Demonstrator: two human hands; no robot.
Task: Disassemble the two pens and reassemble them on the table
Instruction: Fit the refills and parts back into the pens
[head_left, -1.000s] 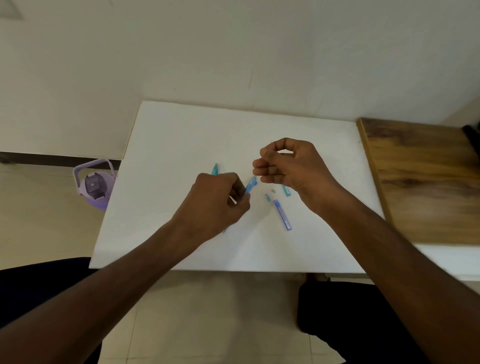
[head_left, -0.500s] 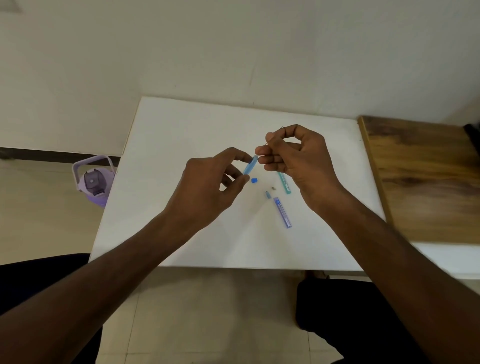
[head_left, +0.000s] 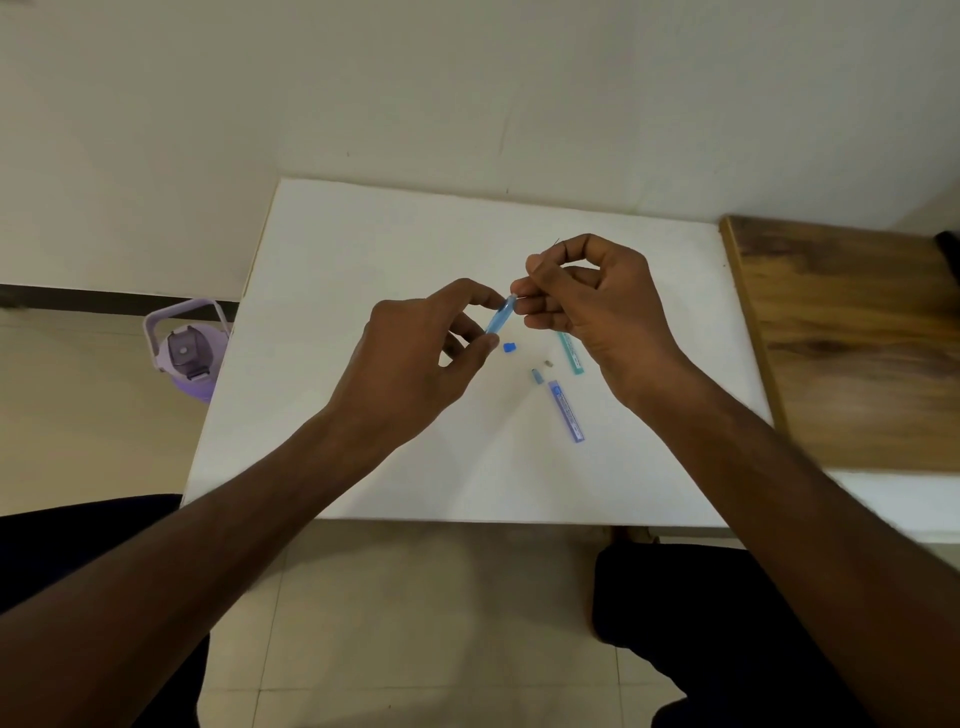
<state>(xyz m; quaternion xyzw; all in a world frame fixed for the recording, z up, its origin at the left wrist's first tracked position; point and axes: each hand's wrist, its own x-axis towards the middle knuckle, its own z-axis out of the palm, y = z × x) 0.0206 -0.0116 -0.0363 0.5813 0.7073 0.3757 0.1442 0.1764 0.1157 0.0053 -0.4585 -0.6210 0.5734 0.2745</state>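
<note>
My left hand (head_left: 431, 353) pinches a translucent blue pen barrel (head_left: 500, 317) above the white table (head_left: 363, 249). My right hand (head_left: 587, 296) meets the barrel's upper end, fingers pinched on a thin refill whose tip (head_left: 557, 241) pokes out above the knuckles. On the table lie a small blue cap (head_left: 509, 347), a tiny grey piece (head_left: 548, 364), a small blue tip piece (head_left: 536, 375), a blue-violet pen barrel (head_left: 566, 410), and a teal pen part (head_left: 570, 353) partly hidden under my right hand.
A wooden board (head_left: 852, 332) adjoins the table on the right. A purple water bottle (head_left: 187, 353) stands on the floor to the left of the table. A wall runs behind the table. My knees show below the table's front edge.
My left hand rose from the table with the blue barrel and moved right to meet my right hand. A small blue cap now lies uncovered on the table.
</note>
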